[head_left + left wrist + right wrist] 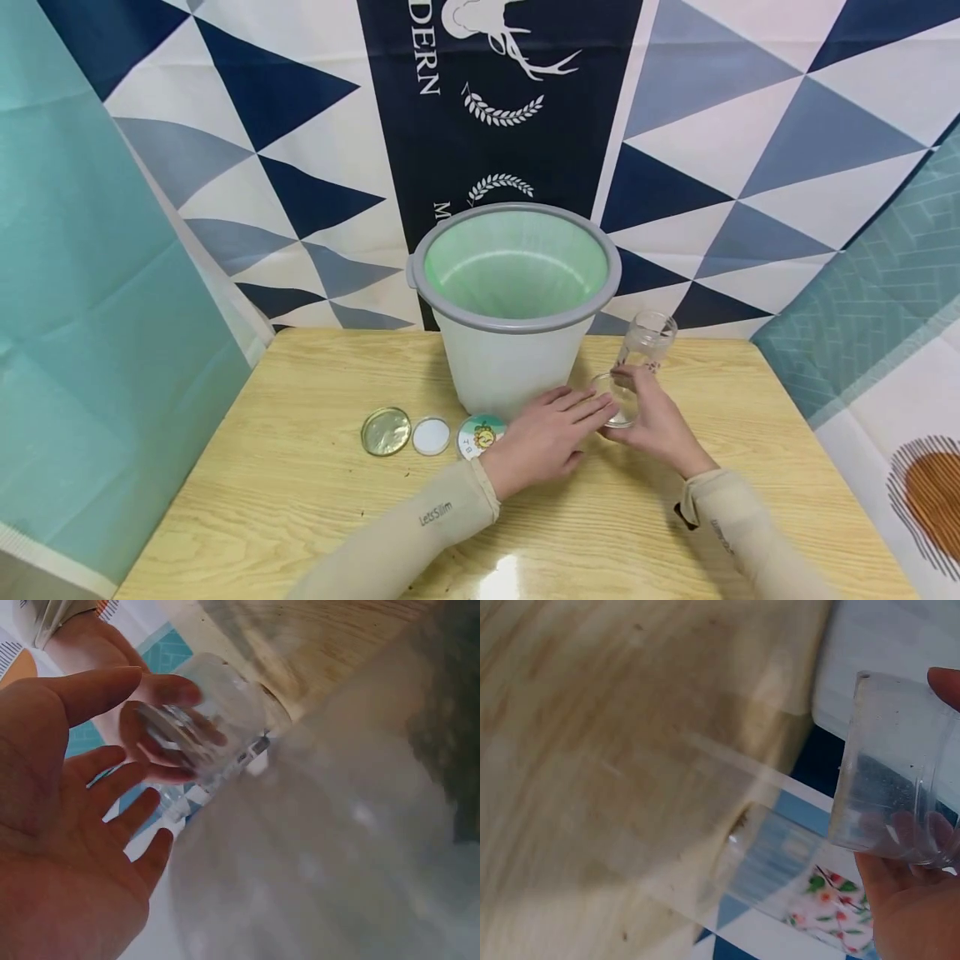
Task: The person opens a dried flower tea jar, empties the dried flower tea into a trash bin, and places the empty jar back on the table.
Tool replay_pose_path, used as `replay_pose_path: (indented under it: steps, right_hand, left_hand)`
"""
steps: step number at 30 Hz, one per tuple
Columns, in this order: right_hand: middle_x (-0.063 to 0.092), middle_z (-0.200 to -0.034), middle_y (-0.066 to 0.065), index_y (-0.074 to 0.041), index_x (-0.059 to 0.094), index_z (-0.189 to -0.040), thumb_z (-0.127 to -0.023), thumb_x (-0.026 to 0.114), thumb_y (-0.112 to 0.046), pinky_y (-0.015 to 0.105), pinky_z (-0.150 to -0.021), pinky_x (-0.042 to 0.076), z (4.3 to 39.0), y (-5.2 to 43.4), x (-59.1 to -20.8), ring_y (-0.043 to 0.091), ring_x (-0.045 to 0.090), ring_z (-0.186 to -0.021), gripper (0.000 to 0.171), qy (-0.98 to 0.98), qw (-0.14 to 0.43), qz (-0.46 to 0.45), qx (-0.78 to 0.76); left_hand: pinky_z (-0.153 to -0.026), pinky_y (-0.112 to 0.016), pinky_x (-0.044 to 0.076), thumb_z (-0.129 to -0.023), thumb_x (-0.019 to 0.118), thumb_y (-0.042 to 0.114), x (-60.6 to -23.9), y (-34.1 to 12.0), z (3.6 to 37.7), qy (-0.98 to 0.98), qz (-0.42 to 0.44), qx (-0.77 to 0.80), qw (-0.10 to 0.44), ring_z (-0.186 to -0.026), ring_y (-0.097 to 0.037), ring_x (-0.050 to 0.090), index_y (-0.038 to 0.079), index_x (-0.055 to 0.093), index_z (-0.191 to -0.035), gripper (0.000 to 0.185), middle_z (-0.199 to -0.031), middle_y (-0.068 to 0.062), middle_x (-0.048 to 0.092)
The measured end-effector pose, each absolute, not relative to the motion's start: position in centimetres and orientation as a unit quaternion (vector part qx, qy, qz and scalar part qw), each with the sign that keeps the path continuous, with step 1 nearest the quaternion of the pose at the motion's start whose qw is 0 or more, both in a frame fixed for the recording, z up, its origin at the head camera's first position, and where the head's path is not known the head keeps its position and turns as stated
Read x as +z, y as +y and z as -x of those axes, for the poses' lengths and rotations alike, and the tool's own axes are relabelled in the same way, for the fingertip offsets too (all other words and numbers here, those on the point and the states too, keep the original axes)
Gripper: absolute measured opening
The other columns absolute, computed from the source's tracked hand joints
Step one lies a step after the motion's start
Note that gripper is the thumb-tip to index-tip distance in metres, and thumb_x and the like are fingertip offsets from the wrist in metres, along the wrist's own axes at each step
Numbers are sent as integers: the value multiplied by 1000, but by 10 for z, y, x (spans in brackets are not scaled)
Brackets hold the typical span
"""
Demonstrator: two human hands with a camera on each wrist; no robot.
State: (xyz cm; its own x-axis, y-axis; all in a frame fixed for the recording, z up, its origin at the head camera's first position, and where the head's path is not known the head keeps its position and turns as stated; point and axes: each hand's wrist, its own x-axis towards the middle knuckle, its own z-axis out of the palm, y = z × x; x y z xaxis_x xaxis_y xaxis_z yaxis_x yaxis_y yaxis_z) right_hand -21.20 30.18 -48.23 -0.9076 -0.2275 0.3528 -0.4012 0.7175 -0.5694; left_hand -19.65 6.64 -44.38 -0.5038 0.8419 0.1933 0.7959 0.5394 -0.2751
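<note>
The right hand [651, 421] holds a clear glass jar [637, 371] in its grip, just right of centre, beside the bin [517, 325]. The left hand [543, 437] hovers, fingers straight, touching nothing I can confirm. Smooth glass could slip and crack on the table [300, 500].

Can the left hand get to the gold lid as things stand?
Probably yes. The left hand is open and holds nothing, and the gold lid lies flat on the table to its left, with only two small lids lying between.
</note>
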Motion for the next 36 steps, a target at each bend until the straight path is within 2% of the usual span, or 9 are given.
replay_pose_path:
  steps: [6,13,18,27,31,36]
  right_hand:
    - [51,-138,31,8,41,-141,-71,95,-14,67,-105,45,220,298,-497,52,56,-126,91,-925,120,-157,325]
    - [50,-139,34,10,40,-143,-75,90,-13,69,-108,41,223,304,-504,54,51,-129,87,-937,101,-148,298]
    - [50,-138,31,9,45,-142,-75,91,-15,68,-105,43,224,308,-508,52,50,-127,85,-945,113,-152,266]
    - [52,-134,29,8,53,-140,-71,93,-20,65,-101,47,223,297,-510,48,49,-125,85,-951,165,-147,218]
    - [51,-138,29,8,51,-144,-68,96,-23,64,-103,46,221,294,-514,47,47,-127,94,-952,180,-148,198]
    - [50,-140,28,6,51,-145,-59,102,-27,65,-104,44,216,297,-508,49,48,-127,106,-940,237,-162,183]
  left_hand:
    - [-126,-32,29,-103,56,49,-448,73,197,-886,438,94,119,-152,-12,37,26,34,-163,68,-164,8,42]
    - [-124,-32,32,-103,53,56,-450,79,194,-897,426,99,61,-152,-10,37,30,31,-164,70,-166,10,37]
    - [-125,-33,31,-102,54,58,-451,81,194,-900,425,92,41,-153,-11,36,31,28,-164,72,-167,11,35]
    - [-124,-32,33,-102,58,55,-452,69,197,-885,453,74,75,-153,-10,36,28,30,-164,74,-165,9,39]
    - [-121,-30,36,-100,62,54,-448,59,196,-871,476,59,110,-151,-10,39,27,32,-164,76,-163,8,43]
    - [-120,-29,38,-101,61,53,-435,49,192,-850,501,46,159,-148,-11,44,25,37,-162,72,-160,7,47]
